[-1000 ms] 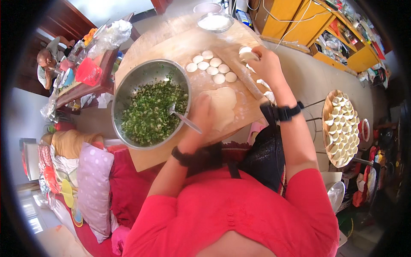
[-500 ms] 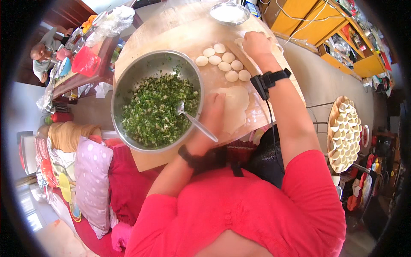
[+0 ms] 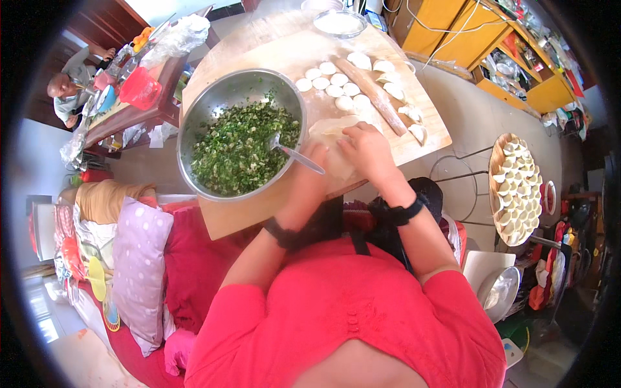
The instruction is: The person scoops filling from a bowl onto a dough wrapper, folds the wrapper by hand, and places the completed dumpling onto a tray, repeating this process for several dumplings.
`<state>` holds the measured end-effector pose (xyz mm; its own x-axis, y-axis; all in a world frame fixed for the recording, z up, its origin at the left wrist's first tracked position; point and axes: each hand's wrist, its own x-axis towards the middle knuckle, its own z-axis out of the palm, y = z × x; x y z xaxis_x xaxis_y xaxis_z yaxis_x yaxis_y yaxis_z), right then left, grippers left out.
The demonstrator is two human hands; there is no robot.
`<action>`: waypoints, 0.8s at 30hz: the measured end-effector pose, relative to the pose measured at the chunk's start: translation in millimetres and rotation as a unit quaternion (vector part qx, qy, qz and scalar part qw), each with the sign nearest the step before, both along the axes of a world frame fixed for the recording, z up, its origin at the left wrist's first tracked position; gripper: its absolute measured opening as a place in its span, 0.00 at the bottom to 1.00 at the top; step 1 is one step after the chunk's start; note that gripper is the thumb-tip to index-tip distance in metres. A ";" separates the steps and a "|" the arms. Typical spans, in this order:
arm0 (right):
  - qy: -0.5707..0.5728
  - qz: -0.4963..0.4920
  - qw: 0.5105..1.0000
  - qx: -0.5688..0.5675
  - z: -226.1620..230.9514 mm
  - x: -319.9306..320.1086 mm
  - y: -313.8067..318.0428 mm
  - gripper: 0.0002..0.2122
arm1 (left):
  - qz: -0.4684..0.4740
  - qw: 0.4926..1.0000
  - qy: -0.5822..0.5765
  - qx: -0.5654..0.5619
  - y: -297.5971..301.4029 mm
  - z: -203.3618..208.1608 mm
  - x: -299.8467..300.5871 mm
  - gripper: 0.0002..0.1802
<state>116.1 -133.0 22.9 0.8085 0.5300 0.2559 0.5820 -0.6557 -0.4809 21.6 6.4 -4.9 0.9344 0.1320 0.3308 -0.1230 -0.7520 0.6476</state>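
A thin, pale dough wrapper (image 3: 337,161) lies at the board's near edge between my hands. My right hand (image 3: 370,150) has its fingers bent onto the wrapper's right side, gripping it. Blurred, my left hand (image 3: 310,174) is at the wrapper's left side, close to the bowl; its fingers are unclear. A steel bowl (image 3: 189,126) of chopped green filling (image 3: 242,149) stands to the left, with a metal spoon (image 3: 299,156) resting in it. Beyond my right hand lies a wooden rolling pin (image 3: 378,97), with several round dough pieces (image 3: 338,79) left of it.
Folded dumplings (image 3: 392,90) line the board's (image 3: 430,137) right side. A dish of flour (image 3: 339,23) stands at the far edge. On the right is a round tray (image 3: 497,194) full of dumplings. Another person (image 3: 65,90) is by a side table at far left.
My right hand has left the rolling pin's far end and come back toward me onto the dough wrapper. The rolling pin and the folded dumplings beside it now show uncovered. My left hand stays near the wrapper.
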 end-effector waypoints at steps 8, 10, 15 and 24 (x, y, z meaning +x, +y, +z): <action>-0.084 0.007 0.996 0.008 -13.9 -2.3 21.3 0.04 | 0.016 0.989 0.122 -0.083 8.1 21.2 -39.9 0.17; 0.002 -0.008 1.000 -0.020 -4.3 -8.2 25.0 0.04 | 0.014 0.987 0.137 -0.078 7.4 24.5 -43.9 0.19; 0.078 0.082 0.987 0.110 11.2 -39.7 10.0 0.04 | 0.065 0.990 -0.114 -0.049 -3.8 22.4 -45.7 0.21; 0.191 0.104 0.949 0.230 26.2 -63.8 -6.5 0.09 | 0.017 0.993 -0.102 -0.061 6.9 20.7 -60.3 0.09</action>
<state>52.3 -139.6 49.1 0.7789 0.5913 0.2092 0.4022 -0.2148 -0.8900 -38.7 13.3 15.8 0.8443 0.2133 0.4916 -0.2359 -0.6756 0.6985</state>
